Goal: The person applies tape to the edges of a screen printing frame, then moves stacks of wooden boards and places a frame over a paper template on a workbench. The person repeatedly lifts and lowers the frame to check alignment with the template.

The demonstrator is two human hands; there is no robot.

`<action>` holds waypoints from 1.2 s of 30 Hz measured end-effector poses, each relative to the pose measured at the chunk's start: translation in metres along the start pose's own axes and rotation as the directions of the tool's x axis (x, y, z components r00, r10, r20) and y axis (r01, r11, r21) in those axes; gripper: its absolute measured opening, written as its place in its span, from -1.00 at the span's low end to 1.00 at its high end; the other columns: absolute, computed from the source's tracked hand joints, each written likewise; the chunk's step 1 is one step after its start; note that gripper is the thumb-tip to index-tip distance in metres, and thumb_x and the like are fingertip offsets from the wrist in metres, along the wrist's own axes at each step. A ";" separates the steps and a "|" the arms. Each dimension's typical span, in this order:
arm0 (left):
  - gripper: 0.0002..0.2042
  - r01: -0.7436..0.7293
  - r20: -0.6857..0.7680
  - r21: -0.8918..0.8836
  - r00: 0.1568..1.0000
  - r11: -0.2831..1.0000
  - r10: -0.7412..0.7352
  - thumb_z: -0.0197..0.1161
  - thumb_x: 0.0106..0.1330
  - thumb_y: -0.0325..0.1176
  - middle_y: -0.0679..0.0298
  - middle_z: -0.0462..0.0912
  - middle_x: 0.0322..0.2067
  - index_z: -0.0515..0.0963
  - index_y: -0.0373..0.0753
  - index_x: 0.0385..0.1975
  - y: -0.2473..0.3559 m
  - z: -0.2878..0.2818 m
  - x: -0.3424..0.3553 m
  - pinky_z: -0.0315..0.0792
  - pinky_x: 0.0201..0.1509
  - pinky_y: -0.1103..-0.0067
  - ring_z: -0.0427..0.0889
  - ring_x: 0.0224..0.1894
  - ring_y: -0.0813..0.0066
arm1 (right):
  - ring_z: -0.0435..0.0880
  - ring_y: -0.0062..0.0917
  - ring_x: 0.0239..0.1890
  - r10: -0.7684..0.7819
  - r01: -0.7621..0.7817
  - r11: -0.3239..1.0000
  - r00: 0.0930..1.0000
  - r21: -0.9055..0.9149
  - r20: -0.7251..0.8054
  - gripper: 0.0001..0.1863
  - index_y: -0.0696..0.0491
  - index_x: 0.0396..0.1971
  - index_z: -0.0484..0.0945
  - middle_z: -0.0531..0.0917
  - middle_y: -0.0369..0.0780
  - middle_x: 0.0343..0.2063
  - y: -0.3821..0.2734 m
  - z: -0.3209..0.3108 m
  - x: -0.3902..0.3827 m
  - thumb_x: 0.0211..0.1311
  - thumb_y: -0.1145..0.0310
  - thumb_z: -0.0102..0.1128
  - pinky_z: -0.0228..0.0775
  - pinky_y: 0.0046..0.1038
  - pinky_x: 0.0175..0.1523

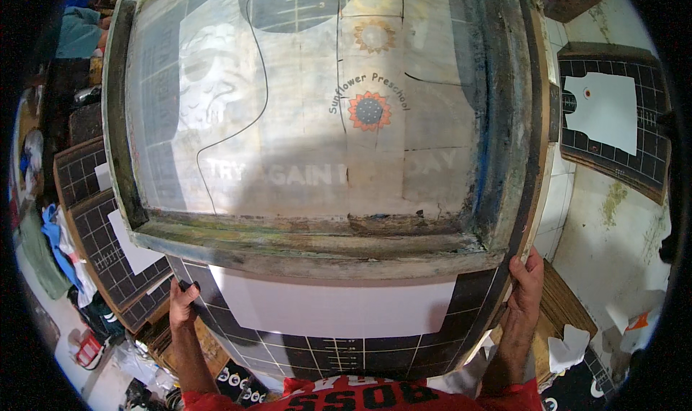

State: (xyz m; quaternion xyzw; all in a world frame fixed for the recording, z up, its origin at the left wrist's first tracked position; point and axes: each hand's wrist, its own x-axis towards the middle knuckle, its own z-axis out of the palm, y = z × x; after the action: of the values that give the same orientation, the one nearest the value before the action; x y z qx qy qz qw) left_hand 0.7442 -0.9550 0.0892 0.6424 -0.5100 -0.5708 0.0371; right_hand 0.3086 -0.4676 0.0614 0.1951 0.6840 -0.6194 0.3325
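Observation:
A large wooden screen-printing frame (317,258) with stained, paint-worn edges fills the middle. Its mesh (288,188) carries a round sunflower design (370,111), curved lettering and faint ghost images. Beneath it lies a black gridded board (288,357) with white cloth (339,306) on top, showing past the frame's near side. My left hand (183,303) grips the board's left edge, thumb on top. My right hand (527,278) is closed round the right edge, just below the frame's corner. The undersides of both grips are hidden.
Another gridded board (652,87) with a white cloth piece (605,112) stands to the right. More gridded boards (94,238) with white pieces sit at the left. Piled clothes (43,256) lie at far left, and a crumpled white cloth (568,348) is at lower right.

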 end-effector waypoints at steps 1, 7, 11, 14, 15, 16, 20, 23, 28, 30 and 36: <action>-0.25 -0.009 0.004 -0.009 1.000 1.000 0.009 0.66 -0.07 -0.19 0.29 0.64 -0.12 0.45 -0.30 0.14 0.001 0.002 -0.001 0.47 -0.01 0.45 0.62 -0.12 0.40 | 0.69 -0.55 -0.11 -0.002 0.002 1.000 1.000 0.008 0.005 -0.36 0.19 0.20 0.49 0.71 -0.22 -0.07 0.000 0.000 0.000 0.10 0.37 0.50 0.49 -0.48 0.08; -0.24 -0.013 0.029 -0.041 0.999 0.999 0.014 0.67 -0.07 -0.21 0.28 0.65 -0.11 0.45 -0.31 0.15 0.007 0.007 -0.001 0.47 0.02 0.44 0.62 -0.11 0.37 | 0.69 -0.50 -0.08 -0.016 0.017 1.000 0.999 -0.027 0.042 -0.33 0.21 0.19 0.47 0.69 -0.18 -0.04 0.001 -0.002 0.003 0.12 0.25 0.51 0.51 -0.43 0.08; -0.22 -0.016 0.036 -0.035 0.999 0.999 0.017 0.67 -0.08 -0.19 0.28 0.65 -0.11 0.44 -0.31 0.16 0.005 0.005 0.000 0.47 0.02 0.43 0.62 -0.10 0.37 | 0.69 -0.53 -0.10 0.007 -0.008 0.999 0.999 0.032 0.033 -0.31 0.20 0.23 0.46 0.71 -0.23 -0.06 0.002 -0.006 0.003 0.07 0.36 0.52 0.50 -0.46 0.09; -0.20 0.000 0.027 -0.025 1.000 1.000 0.000 0.68 -0.11 -0.17 0.29 0.64 -0.11 0.44 -0.31 0.16 0.003 0.002 0.002 0.48 0.02 0.42 0.62 -0.10 0.37 | 0.69 -0.52 -0.10 0.004 -0.005 1.000 1.000 0.029 0.031 -0.30 0.20 0.23 0.46 0.71 -0.22 -0.06 0.003 -0.007 0.003 0.07 0.37 0.51 0.50 -0.46 0.10; -0.20 0.016 0.033 -0.024 0.999 1.000 -0.015 0.68 -0.11 -0.17 0.28 0.64 -0.10 0.44 -0.31 0.17 0.002 0.001 0.002 0.47 0.02 0.42 0.62 -0.10 0.36 | 0.68 -0.52 -0.06 0.007 -0.008 1.000 0.999 0.023 0.032 -0.30 0.20 0.24 0.45 0.69 -0.21 -0.02 0.004 -0.007 0.003 0.07 0.37 0.51 0.48 -0.46 0.13; -0.19 0.010 0.034 -0.018 0.999 1.000 -0.009 0.68 -0.11 -0.17 0.27 0.64 -0.10 0.43 -0.31 0.17 0.002 0.000 0.002 0.47 0.02 0.42 0.62 -0.10 0.35 | 0.66 -0.52 -0.02 0.001 -0.003 1.000 0.999 0.031 0.035 -0.29 0.20 0.25 0.44 0.67 -0.20 0.01 0.004 -0.006 0.004 0.08 0.37 0.50 0.45 -0.46 0.16; -0.21 0.017 0.014 -0.021 1.000 1.000 -0.017 0.65 -0.09 -0.20 0.24 0.63 -0.08 0.42 -0.31 0.18 0.001 0.001 0.002 0.46 0.06 0.42 0.61 -0.08 0.33 | 0.54 -0.50 0.16 -0.177 0.175 0.977 0.984 -0.119 -0.002 -0.22 0.21 0.33 0.32 0.56 -0.17 0.16 0.000 0.007 0.003 0.10 0.38 0.46 0.31 -0.45 0.29; -0.21 -0.036 0.036 -0.003 0.999 0.999 0.036 0.62 -0.05 -0.20 0.19 0.62 -0.06 0.40 -0.33 0.20 0.001 0.007 0.002 0.44 0.11 0.40 0.60 -0.04 0.31 | 0.47 -0.39 0.18 -0.429 0.339 0.846 0.891 -0.411 -0.150 -0.12 0.20 0.42 0.12 0.46 -0.14 0.19 -0.009 0.035 -0.013 0.12 0.44 0.38 0.23 -0.34 0.33; -0.19 -0.192 0.061 0.064 0.980 0.979 0.188 0.56 0.06 -0.31 0.05 0.51 0.16 0.29 -0.38 0.32 0.014 0.019 -0.002 0.33 0.30 0.34 0.48 0.19 0.23 | 0.36 -0.17 0.24 -0.858 0.737 0.167 0.436 -0.654 0.272 -0.21 0.28 0.27 0.31 0.45 -0.03 0.11 -0.017 0.127 -0.047 0.01 0.34 0.39 0.07 -0.15 0.42; -0.20 -0.396 -0.004 0.244 0.912 0.885 0.410 0.54 0.09 -0.36 0.01 0.44 0.25 0.26 -0.37 0.34 0.023 0.030 -0.009 0.27 0.35 0.35 0.42 0.28 0.22 | 0.44 -0.19 0.17 -0.736 0.745 -0.079 0.404 -0.662 0.543 -0.28 0.15 0.16 0.50 0.52 -0.12 0.02 -0.028 0.153 -0.041 -0.14 0.34 0.44 0.18 -0.12 0.35; -0.71 -0.726 -0.036 -0.175 0.680 0.665 0.733 0.10 0.34 -0.55 0.04 0.62 -0.09 0.51 -0.37 0.05 0.044 0.100 -0.068 0.54 0.02 0.40 0.65 -0.11 0.20 | 0.56 -0.33 -0.16 -0.699 0.798 -0.129 0.348 -0.589 0.625 -0.49 0.05 -0.13 0.68 0.64 -0.27 -0.28 -0.066 0.177 -0.053 -0.24 0.33 0.45 0.29 -0.11 0.14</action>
State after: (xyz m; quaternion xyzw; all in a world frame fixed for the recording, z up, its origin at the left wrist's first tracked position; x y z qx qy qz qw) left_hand 0.6517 -0.8752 0.1293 0.3683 -0.6727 -0.5625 0.3089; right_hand 0.3391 -0.6428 0.1438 -0.4550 0.8483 -0.2708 -0.0031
